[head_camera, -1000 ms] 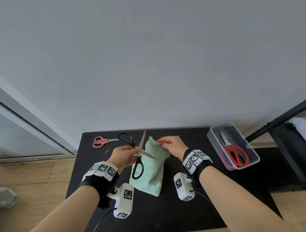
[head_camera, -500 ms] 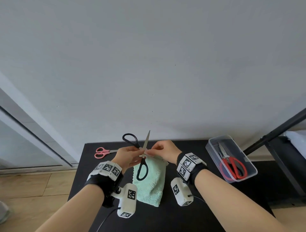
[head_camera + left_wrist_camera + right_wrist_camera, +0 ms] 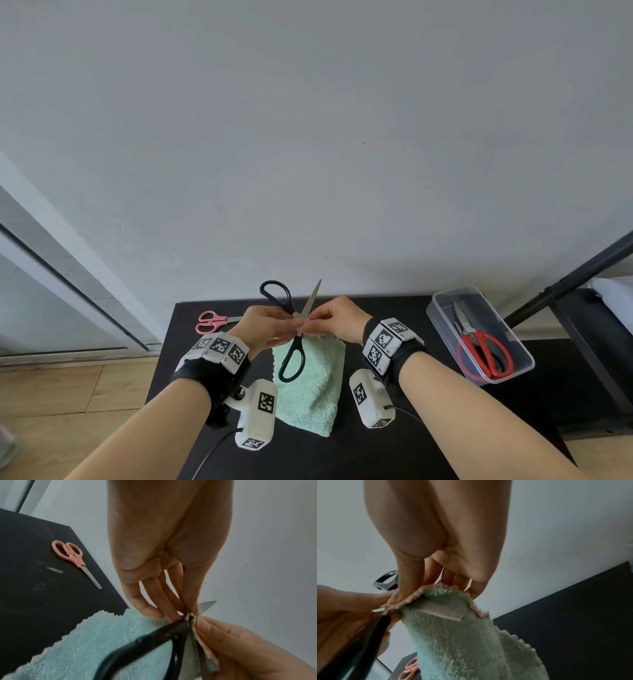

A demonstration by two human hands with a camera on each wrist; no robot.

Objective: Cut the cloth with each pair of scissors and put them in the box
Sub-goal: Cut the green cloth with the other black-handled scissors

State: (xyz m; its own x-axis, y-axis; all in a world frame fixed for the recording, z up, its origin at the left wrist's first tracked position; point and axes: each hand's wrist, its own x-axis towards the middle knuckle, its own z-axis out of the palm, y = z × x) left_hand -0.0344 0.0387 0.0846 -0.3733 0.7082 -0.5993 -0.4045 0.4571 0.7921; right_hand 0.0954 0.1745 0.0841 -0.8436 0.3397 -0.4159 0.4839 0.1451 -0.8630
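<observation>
Head view: between the two hands, black-handled steel scissors [image 3: 297,323] stand blades apart, pinched near the pivot by the left hand [image 3: 265,325]; the right hand [image 3: 337,318] pinches the top edge of the mint-green terry cloth [image 3: 313,383], which hangs to the black desk [image 3: 428,445]. Right of the right hand, red-handled scissors [image 3: 481,346] lie in the clear plastic box [image 3: 442,301]. Left of the left hand lie pink-handled scissors [image 3: 209,321].

Left wrist view: fingertips [image 3: 150,611] close on the black scissors [image 3: 154,638] at the cloth [image 3: 85,642] edge.

Right wrist view: thumb and fingers [image 3: 406,585] grip the cloth [image 3: 462,642] fold, a blade lying across it.
</observation>
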